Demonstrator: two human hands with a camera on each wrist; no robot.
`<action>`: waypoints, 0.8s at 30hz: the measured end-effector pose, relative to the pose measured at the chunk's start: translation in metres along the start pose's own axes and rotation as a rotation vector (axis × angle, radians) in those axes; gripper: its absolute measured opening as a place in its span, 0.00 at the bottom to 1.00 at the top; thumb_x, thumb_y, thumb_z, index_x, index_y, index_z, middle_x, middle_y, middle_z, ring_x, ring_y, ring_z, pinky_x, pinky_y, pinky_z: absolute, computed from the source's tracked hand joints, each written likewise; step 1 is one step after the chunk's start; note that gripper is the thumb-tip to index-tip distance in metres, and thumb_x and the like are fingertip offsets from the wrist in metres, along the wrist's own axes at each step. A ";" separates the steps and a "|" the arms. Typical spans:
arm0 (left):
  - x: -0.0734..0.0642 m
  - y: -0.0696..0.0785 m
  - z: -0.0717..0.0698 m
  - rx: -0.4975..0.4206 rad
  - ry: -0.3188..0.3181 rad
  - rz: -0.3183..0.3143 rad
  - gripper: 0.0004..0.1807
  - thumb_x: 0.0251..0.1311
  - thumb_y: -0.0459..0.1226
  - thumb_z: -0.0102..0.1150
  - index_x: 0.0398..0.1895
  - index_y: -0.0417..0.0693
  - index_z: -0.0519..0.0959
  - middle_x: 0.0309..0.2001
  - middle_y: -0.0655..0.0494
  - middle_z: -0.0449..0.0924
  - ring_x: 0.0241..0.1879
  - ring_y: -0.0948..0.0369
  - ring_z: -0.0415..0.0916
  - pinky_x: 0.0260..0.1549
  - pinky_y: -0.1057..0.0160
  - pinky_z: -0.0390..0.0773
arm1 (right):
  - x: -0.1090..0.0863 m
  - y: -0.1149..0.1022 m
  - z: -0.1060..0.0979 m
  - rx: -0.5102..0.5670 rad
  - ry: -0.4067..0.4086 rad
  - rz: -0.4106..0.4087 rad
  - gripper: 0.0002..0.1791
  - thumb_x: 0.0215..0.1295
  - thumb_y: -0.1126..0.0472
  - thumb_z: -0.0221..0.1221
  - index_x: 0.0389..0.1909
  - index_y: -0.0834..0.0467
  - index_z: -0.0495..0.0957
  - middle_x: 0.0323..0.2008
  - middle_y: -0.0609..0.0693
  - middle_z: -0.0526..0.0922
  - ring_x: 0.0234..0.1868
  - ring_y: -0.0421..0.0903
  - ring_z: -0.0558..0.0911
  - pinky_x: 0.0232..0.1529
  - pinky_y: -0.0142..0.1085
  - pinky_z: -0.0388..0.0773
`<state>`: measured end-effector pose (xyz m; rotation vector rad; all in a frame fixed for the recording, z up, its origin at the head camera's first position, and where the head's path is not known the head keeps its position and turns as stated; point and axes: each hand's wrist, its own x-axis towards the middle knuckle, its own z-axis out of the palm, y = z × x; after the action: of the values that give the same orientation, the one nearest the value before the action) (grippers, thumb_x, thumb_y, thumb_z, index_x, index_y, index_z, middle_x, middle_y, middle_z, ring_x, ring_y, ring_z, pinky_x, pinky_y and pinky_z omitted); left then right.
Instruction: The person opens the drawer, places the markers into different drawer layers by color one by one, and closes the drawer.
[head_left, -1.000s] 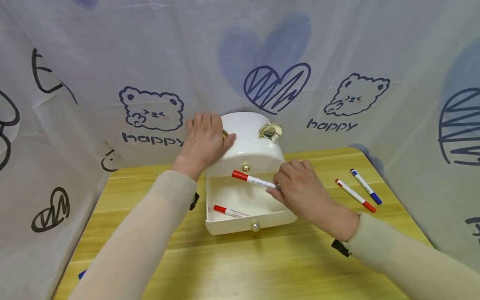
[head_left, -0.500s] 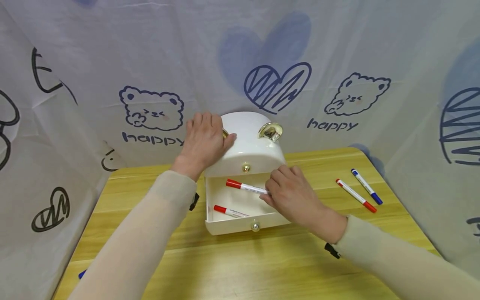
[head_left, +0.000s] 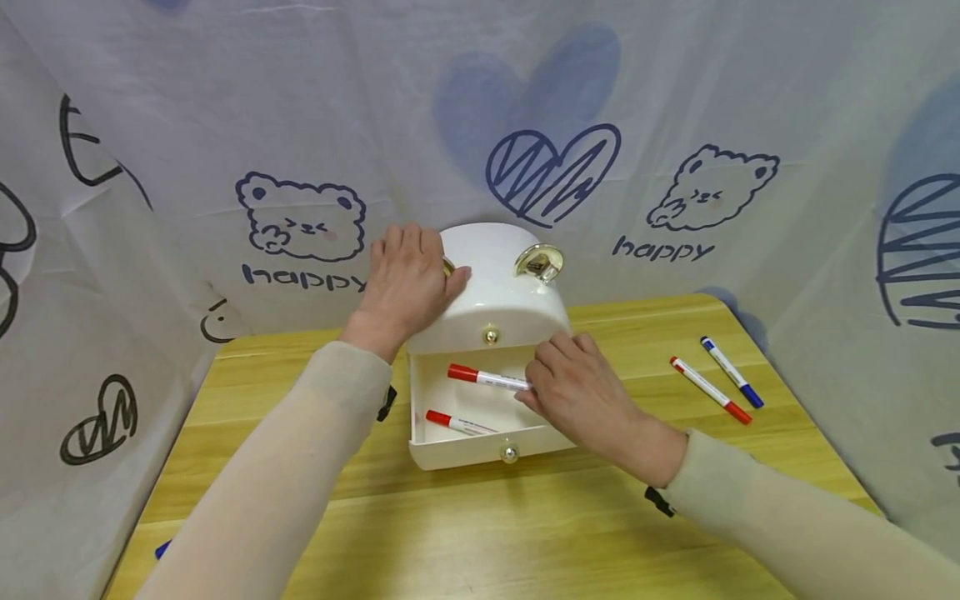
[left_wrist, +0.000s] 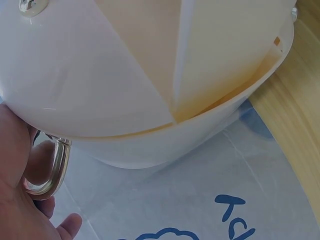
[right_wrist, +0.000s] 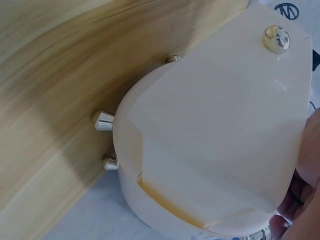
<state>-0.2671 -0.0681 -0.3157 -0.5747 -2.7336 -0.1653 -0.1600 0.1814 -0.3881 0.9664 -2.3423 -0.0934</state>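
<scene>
A white rounded box [head_left: 491,279] stands on the table, its lower drawer [head_left: 453,456] pulled out toward me. My left hand [head_left: 408,283] is on the box's left shoulder; in the left wrist view its fingers curl round a gold handle [left_wrist: 62,167]. Over the drawer, my right hand [head_left: 581,396] pinches a red-capped white marker [head_left: 487,379] near one end, the red cap pointing left. Another red-capped marker [head_left: 450,421] lies inside the drawer by its front wall. In the right wrist view, my right hand [right_wrist: 306,180] shows only at the edge and the held marker is hidden.
To the right on the wooden table [head_left: 600,533] lie a red marker [head_left: 708,390] and a blue marker [head_left: 731,371]. A blue tip [head_left: 162,548] shows beside my left sleeve. A printed cloth [head_left: 420,100] hangs behind and at both sides.
My right hand has shifted left and slightly down, bringing the red-capped marker farther over the drawer. My left hand stays on the handle, and the drawer stays pulled out.
</scene>
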 end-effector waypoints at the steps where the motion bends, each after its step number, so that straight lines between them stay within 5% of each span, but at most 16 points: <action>1: 0.000 0.000 0.000 0.001 0.000 0.001 0.26 0.77 0.58 0.50 0.39 0.44 0.62 0.39 0.47 0.61 0.44 0.48 0.57 0.47 0.50 0.59 | 0.000 0.000 0.000 0.003 -0.003 -0.001 0.21 0.69 0.44 0.69 0.31 0.57 0.77 0.34 0.50 0.77 0.39 0.52 0.71 0.40 0.43 0.65; 15: 0.001 0.001 0.001 -0.007 -0.019 -0.009 0.26 0.77 0.59 0.50 0.40 0.44 0.62 0.39 0.47 0.61 0.44 0.48 0.57 0.48 0.49 0.60 | -0.005 -0.001 0.003 0.049 0.048 0.050 0.18 0.68 0.46 0.69 0.35 0.58 0.80 0.36 0.51 0.78 0.40 0.52 0.73 0.40 0.43 0.67; 24: 0.001 -0.001 0.001 -0.027 -0.005 -0.001 0.26 0.77 0.58 0.50 0.39 0.44 0.62 0.39 0.47 0.61 0.44 0.48 0.57 0.47 0.50 0.59 | -0.022 0.004 0.004 0.161 0.288 0.165 0.25 0.83 0.44 0.50 0.41 0.63 0.81 0.37 0.56 0.79 0.40 0.58 0.74 0.39 0.47 0.66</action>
<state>-0.2683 -0.0683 -0.3170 -0.5820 -2.7409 -0.2019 -0.1521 0.1982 -0.4012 0.7972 -2.1738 0.2859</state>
